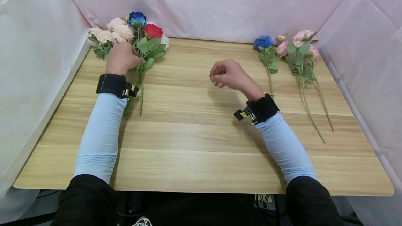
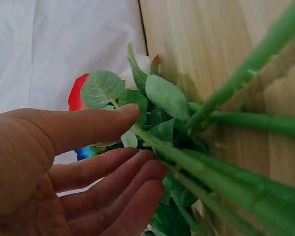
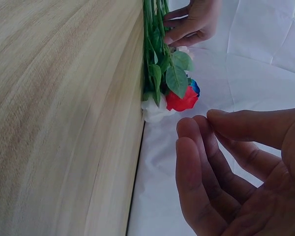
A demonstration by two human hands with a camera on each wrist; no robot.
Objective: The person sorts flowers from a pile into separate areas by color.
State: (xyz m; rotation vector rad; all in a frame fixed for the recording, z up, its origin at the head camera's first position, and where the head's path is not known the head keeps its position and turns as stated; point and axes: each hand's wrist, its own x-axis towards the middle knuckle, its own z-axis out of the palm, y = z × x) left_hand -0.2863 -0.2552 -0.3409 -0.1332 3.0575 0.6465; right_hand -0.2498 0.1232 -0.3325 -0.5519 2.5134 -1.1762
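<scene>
At the table's back left, my left hand (image 1: 121, 59) is over a bunch of artificial flowers. In the left wrist view its thumb and nearly straight fingers (image 2: 110, 169) lie on either side of a green stem (image 2: 182, 160), with a gap between them. The bunch has pale pink flowers (image 1: 120, 30), a blue flower (image 1: 137, 17), a red flower (image 1: 152, 30) and a white flower (image 3: 156, 109), partly hidden behind leaves. My right hand (image 1: 230, 75) hovers over the middle of the table, fingers loosely bent, holding nothing.
On the right of the wooden table (image 1: 188, 149) lie a second blue flower (image 1: 263, 42) and several pink flowers (image 1: 303, 36), their long stems (image 1: 306, 104) pointing toward the front. White cloth (image 1: 213, 6) walls off the back and both sides.
</scene>
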